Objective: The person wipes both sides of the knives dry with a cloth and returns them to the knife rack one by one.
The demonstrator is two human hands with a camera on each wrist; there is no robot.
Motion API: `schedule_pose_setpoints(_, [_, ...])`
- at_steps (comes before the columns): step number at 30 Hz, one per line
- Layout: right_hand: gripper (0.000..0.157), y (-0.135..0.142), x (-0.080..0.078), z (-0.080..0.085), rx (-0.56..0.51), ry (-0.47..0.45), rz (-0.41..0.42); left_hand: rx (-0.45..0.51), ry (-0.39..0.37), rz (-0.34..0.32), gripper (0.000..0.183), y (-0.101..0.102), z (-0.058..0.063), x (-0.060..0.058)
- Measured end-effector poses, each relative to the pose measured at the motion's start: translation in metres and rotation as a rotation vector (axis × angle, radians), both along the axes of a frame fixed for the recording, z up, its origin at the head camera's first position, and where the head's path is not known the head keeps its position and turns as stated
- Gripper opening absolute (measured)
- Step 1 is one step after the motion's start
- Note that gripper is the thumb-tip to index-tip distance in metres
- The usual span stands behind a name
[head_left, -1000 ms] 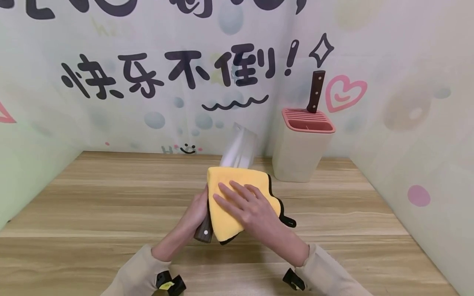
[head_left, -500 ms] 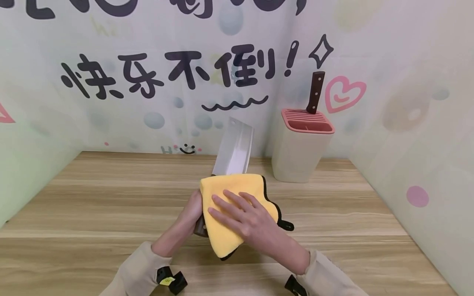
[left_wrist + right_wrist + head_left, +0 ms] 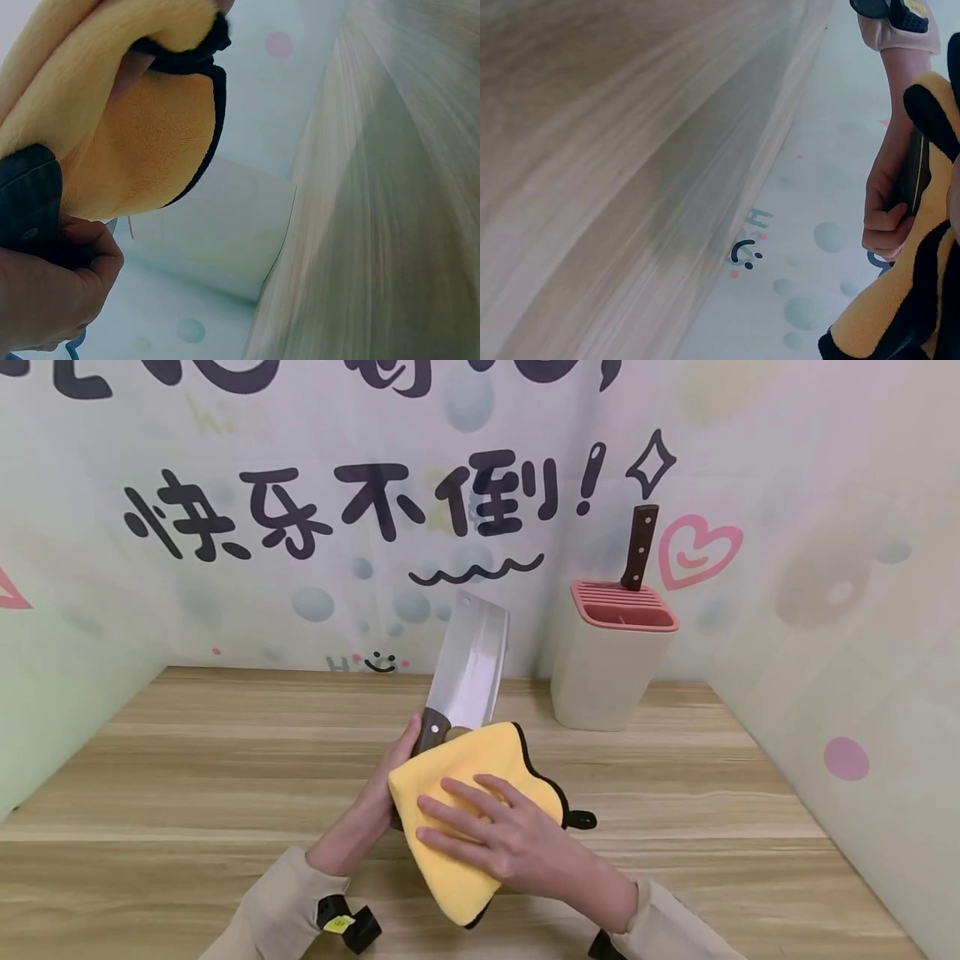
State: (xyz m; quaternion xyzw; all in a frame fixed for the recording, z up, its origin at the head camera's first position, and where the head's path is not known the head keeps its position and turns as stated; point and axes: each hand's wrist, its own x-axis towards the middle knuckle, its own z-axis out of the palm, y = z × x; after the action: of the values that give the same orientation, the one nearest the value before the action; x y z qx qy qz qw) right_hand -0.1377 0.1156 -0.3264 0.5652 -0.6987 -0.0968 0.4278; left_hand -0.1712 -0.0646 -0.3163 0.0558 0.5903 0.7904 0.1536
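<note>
My left hand [image 3: 382, 789] grips the dark handle [image 3: 431, 732] of a cleaver [image 3: 468, 652], whose broad shiny blade points up and away toward the back wall. A yellow cloth [image 3: 480, 747] with black trim lies across the lower handle. My right hand [image 3: 517, 843] holds this cloth, its fingers spread over the top. In the left wrist view, a bit of skin shows under the folded yellow cloth [image 3: 157, 139], and the left fingers [image 3: 97, 247] curl round the handle. The right wrist view has the cloth [image 3: 885, 307] beside the handle; much of the right hand is out of frame there.
A cream knife block [image 3: 607, 681] with a pink slotted top stands at the back right of the wooden table [image 3: 225, 777]. One brown-handled knife [image 3: 640, 547] is upright in it. A printed cloth wall [image 3: 300, 627] closes off the back.
My right hand and the cloth have slid down the cleaver toward me, exposing more blade and then the top of the handle. The left hand keeps its hold; the blade has swung slightly left.
</note>
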Motion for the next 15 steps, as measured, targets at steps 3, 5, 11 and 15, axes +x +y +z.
schedule_pose_setpoints(3, [0.037, 0.0011, 0.0017, -0.0005, 0.027, 0.028, 0.008, 0.056, -0.015, -0.053, 0.048, 0.0023, 0.0052, 0.0021])
schedule_pose_setpoints(5, [0.037, 0.0016, 0.0013, -0.0012, 0.036, 0.056, 0.016, 0.071, -0.015, -0.067, 0.047, 0.0035, 0.0071, 0.0028])
schedule_pose_setpoints(11, [0.038, 0.0042, -0.0019, -0.0021, 0.058, 0.124, 0.037, 0.058, -0.019, -0.053, 0.047, 0.0043, 0.0063, 0.0023])
schedule_pose_setpoints(15, [0.037, 0.006, -0.0018, -0.0001, 0.077, 0.136, 0.034, 0.045, -0.023, -0.052, 0.048, 0.0042, 0.0048, 0.0015])
